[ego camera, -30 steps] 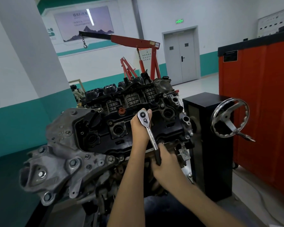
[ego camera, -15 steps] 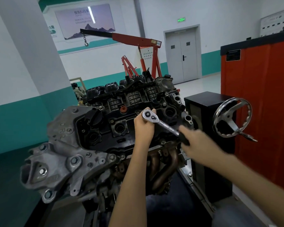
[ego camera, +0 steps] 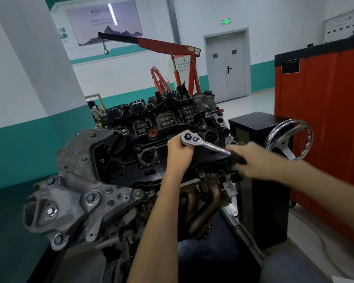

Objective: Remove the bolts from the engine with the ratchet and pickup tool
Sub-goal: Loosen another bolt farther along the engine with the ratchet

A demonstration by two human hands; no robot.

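The engine sits on a stand in front of me, its black valve cover facing up. A chrome ratchet lies across the cover's right part, head to the left, black handle to the right. My left hand grips around the ratchet head from below, hiding the socket and the bolt under it. My right hand grips the black handle end, blurred by motion. No pickup tool is visible.
A black stand box with a chrome handwheel stands right of the engine. A red cabinet fills the far right. A red engine crane stands behind. A grey pillar rises at left.
My right hand has swung the ratchet handle from pointing down toward me up to the right, and a little further since half a second ago. My left hand stays on the head.
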